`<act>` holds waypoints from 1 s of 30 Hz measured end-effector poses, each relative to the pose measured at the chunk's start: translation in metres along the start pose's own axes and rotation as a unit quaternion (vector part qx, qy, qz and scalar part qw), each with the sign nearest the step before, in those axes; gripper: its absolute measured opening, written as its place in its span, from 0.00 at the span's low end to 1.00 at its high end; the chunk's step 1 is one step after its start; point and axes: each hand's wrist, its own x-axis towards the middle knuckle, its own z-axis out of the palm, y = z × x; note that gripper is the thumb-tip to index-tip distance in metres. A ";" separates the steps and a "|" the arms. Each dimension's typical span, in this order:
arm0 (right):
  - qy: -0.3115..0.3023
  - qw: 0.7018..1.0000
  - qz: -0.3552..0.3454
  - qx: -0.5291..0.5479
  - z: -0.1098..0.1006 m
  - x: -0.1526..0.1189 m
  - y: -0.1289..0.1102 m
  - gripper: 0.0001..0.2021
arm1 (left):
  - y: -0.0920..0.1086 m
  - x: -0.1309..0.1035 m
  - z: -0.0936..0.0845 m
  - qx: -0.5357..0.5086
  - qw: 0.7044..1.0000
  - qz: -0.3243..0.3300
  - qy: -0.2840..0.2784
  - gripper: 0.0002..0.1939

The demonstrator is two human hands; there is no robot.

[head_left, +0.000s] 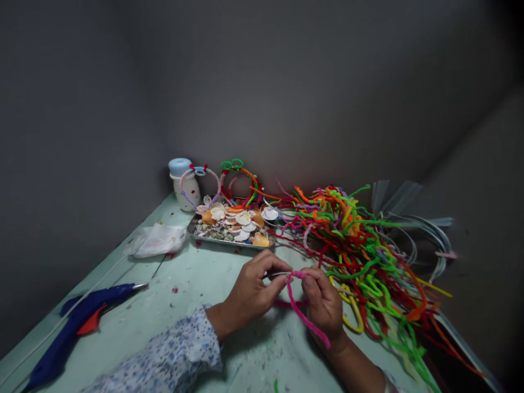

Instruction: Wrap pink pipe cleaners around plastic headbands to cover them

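A bright pink pipe cleaner (306, 317) is pinched between my two hands above the table, its loose end hanging toward the lower right. My left hand (244, 288) closes thumb and fingers near the spot where the pink strand bends. A thin greyish band (275, 274) shows inside that grip, too little of it visible to name. My right hand (324, 300) is closed on the wrapped pink part just to the right. Behind the hands, more pink strand passes low between them, partly hidden.
A metal tray (221, 241) of shells stands behind my hands, with pipe-cleaner hoops (200, 188) and a lidded white jar (186, 191). Tangled coloured pipe cleaners (347, 234) cover the right side. A blue glue gun (77, 327) and a plastic bag (159, 240) lie left.
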 end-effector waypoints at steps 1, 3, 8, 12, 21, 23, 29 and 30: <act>-0.003 1.000 -0.005 0.001 0.000 0.000 -0.001 0.10 | 0.000 0.000 0.000 -0.002 1.000 -0.002 0.001 0.06; -0.012 1.000 -0.014 0.002 0.000 0.000 -0.003 0.10 | 0.001 0.000 0.001 -0.005 1.000 -0.007 0.004 0.06; -0.012 0.999 -0.033 -0.011 0.001 0.001 -0.004 0.09 | 0.002 0.000 0.002 -0.018 0.999 -0.033 0.010 0.04; -0.006 0.999 -0.041 -0.010 0.001 0.003 -0.004 0.09 | 0.005 0.001 0.003 -0.045 0.997 -0.069 0.012 0.05; -0.011 0.998 -0.053 -0.019 0.000 -0.001 -0.002 0.08 | 0.008 0.002 0.002 -0.210 0.961 -0.179 -0.012 0.07; -0.013 0.998 -0.057 -0.014 0.000 -0.001 -0.002 0.08 | 0.008 0.003 0.002 -0.240 0.950 -0.199 -0.016 0.07; -0.001 0.999 -0.046 -0.025 0.000 0.002 -0.004 0.09 | 0.010 0.005 0.003 -0.230 0.952 -0.200 -0.018 0.07; 0.000 0.999 -0.044 -0.025 0.000 0.002 -0.004 0.09 | 0.010 0.005 0.003 -0.224 0.955 -0.194 -0.019 0.07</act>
